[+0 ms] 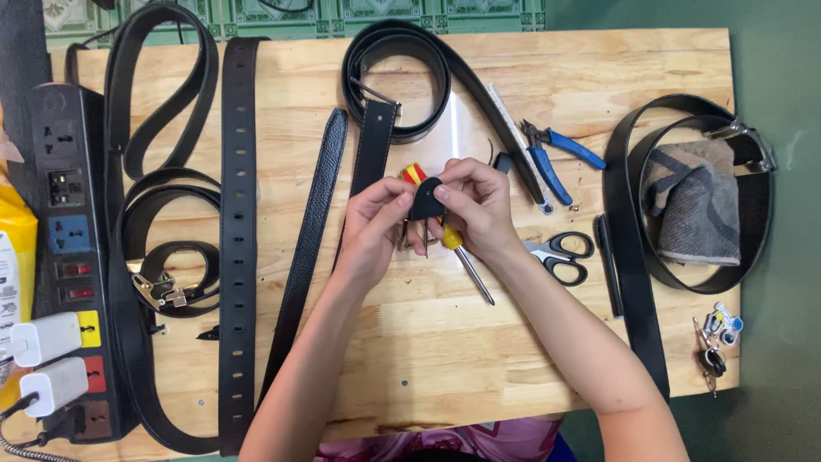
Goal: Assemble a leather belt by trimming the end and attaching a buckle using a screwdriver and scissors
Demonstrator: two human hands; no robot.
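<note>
Left hand [374,224] and right hand [479,205] together pinch a small black leather piece [426,199] above the tabletop [530,342]; it could slip onto the screwdriver [466,257] beneath.

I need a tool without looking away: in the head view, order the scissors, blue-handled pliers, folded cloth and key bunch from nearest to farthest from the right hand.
From the right hand:
1. Scissors, just to its right on the wooden table.
2. Blue-handled pliers, up and to the right, only slightly farther.
3. Folded cloth, far right, inside a coiled black belt.
4. Key bunch, at the table's right edge.
</note>
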